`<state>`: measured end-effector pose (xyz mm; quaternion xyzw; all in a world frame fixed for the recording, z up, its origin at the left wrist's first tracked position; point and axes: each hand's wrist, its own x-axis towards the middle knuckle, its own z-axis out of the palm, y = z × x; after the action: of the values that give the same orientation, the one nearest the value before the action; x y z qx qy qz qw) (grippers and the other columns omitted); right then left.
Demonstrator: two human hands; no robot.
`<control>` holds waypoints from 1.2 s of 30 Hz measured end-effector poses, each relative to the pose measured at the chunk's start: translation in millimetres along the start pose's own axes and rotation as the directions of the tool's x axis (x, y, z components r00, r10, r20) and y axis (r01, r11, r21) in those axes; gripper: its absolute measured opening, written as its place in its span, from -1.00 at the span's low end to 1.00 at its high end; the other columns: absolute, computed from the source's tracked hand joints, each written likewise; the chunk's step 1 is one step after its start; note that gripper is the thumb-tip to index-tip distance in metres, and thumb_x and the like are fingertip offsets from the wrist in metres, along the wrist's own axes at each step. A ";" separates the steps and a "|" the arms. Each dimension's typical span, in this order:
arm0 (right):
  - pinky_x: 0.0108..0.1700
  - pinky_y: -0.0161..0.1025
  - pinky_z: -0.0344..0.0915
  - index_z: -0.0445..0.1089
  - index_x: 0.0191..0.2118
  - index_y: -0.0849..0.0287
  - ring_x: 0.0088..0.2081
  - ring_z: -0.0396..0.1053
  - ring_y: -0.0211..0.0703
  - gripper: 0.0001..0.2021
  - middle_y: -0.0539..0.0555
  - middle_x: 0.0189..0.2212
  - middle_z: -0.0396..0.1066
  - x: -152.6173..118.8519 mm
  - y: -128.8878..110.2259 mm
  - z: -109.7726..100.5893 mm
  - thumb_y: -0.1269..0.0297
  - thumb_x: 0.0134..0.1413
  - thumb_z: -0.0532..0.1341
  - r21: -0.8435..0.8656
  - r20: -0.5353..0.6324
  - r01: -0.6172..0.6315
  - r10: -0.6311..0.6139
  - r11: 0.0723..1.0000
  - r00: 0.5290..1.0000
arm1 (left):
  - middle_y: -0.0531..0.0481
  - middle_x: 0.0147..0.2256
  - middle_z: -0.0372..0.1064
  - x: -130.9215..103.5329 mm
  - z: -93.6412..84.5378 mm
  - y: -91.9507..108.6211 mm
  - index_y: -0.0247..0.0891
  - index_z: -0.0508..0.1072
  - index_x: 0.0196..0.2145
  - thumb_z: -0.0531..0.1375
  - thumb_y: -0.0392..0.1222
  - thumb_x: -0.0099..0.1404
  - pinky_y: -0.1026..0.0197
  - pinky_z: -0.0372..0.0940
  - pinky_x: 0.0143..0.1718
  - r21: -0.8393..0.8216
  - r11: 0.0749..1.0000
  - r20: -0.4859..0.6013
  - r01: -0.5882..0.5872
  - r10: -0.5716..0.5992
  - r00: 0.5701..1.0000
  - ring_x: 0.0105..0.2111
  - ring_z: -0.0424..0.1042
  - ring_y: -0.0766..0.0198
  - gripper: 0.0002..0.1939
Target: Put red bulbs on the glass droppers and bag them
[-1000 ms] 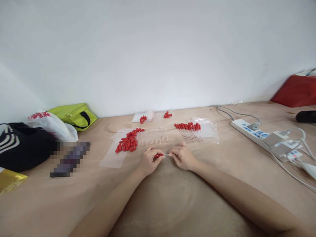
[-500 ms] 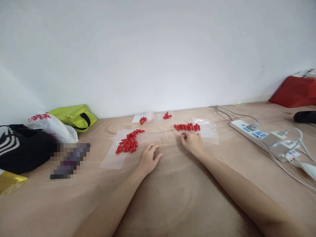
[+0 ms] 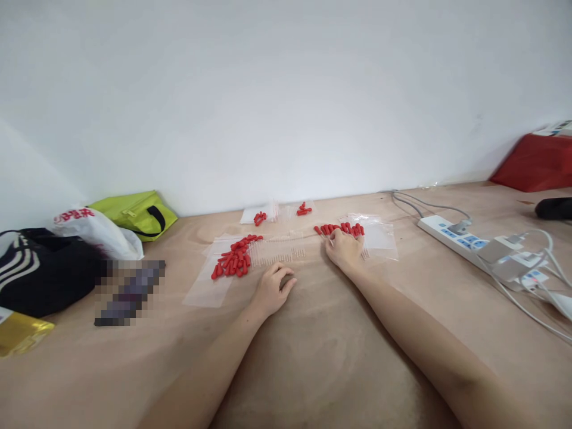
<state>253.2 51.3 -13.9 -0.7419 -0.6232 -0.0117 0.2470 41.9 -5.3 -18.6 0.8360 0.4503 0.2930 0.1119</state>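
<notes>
Apart now, a person's left hand (image 3: pixel 270 289) and right hand (image 3: pixel 344 250) have quit the spot where they met around one red-topped dropper a second ago; the right has moved forward. Nearest on the bench (image 3: pixel 286 357), the left hand lies with fingers loosely parted, nothing visible in its grasp. A gold packet (image 3: pixel 27 333) sits at the left edge, contents hidden. Farther in, the right hand bends over a row of red-topped droppers (image 3: pixel 329 229), fingertips drawn close; whether they pinch one cannot be told. To the left, a flat clear bag (image 3: pixel 203 293) lies beneath a heap of loose red bulbs (image 3: pixel 235 260), just beside a bank of clear tubes (image 3: pixel 279 250). Another clear bag (image 3: pixel 383 241) lies at the row's right end. At left, a striped black bag (image 3: pixel 44 271), a white plastic bag (image 3: pixel 96 231) and a lime-green bag (image 3: pixel 134 210) crowd together, contents unseen. A power strip (image 3: pixel 442 231) carries plugs at right. Toward the wall (image 3: pixel 286 101), two small bags (image 3: pixel 248 215) show a few red bulbs each, in or on them.
</notes>
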 end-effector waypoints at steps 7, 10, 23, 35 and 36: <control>-0.15 -0.08 -0.04 0.40 -0.32 0.19 -0.25 0.34 -0.03 -0.74 0.18 -0.34 0.44 -8.1 -45.6 6.6 0.22 0.03 0.01 0.069 0.110 0.047 -0.054 0.997 0.992 | -0.05 -0.34 0.31 -1.0 1.1 1.7 -0.27 0.40 -0.35 0.12 -0.25 0.17 0.16 0.23 -0.22 0.058 0.998 -0.008 0.021 -0.021 1.000 -0.28 0.32 0.20 -0.91; -0.14 -0.09 -0.02 0.40 -0.27 0.23 -0.21 0.33 -0.03 -0.72 0.21 -0.30 0.43 -5.5 -57.5 12.2 0.22 0.03 0.02 0.046 0.182 -0.031 0.022 0.998 0.983 | -0.07 -0.33 0.33 0.6 -5.2 -1.4 -0.25 0.43 -0.37 0.13 -0.21 0.17 0.12 0.20 -0.21 0.216 0.967 -0.149 0.138 -0.107 0.983 -0.27 0.31 0.16 -0.89; -0.15 -0.09 -0.04 0.33 -0.21 0.28 -0.24 0.34 -0.03 -0.73 0.24 -0.28 0.41 -12.4 -43.7 8.2 0.31 0.05 -0.01 -0.039 0.224 0.045 -0.035 0.998 0.974 | -0.20 0.13 0.04 8.9 -52.0 -63.0 -0.06 0.11 0.14 -0.21 0.06 0.31 -0.23 -0.08 0.01 0.444 0.568 -0.256 0.693 -0.661 0.706 0.12 0.00 -0.06 -0.51; -0.23 -0.18 -0.09 0.32 -0.23 0.19 -0.26 0.31 -0.11 -0.76 0.14 -0.26 0.40 -39.3 -5.5 -0.6 0.30 0.08 -0.04 -0.027 0.169 0.205 -0.198 0.978 0.966 | -0.12 0.10 0.10 13.1 -36.1 -46.5 -0.07 0.14 0.12 -0.13 0.01 0.30 -0.08 0.04 -0.01 0.459 0.704 -0.170 0.542 -0.529 0.831 0.08 0.08 0.02 -0.54; -0.24 -0.19 -0.09 0.33 -0.23 0.19 -0.27 0.31 -0.12 -0.76 0.13 -0.27 0.40 -40.1 -3.7 -1.1 0.30 0.09 -0.04 -0.029 0.162 0.210 -0.203 0.977 0.966 | -0.12 0.09 0.11 14.1 -33.2 -44.7 -0.09 0.14 0.13 -0.12 0.00 0.30 -0.07 0.04 -0.01 0.457 0.717 -0.168 0.527 -0.512 0.842 0.08 0.08 0.02 -0.54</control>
<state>241.1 14.4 -24.7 -0.6770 -0.7144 0.0072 0.1768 -2.5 29.2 -6.6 0.6720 0.7267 0.1392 -0.0306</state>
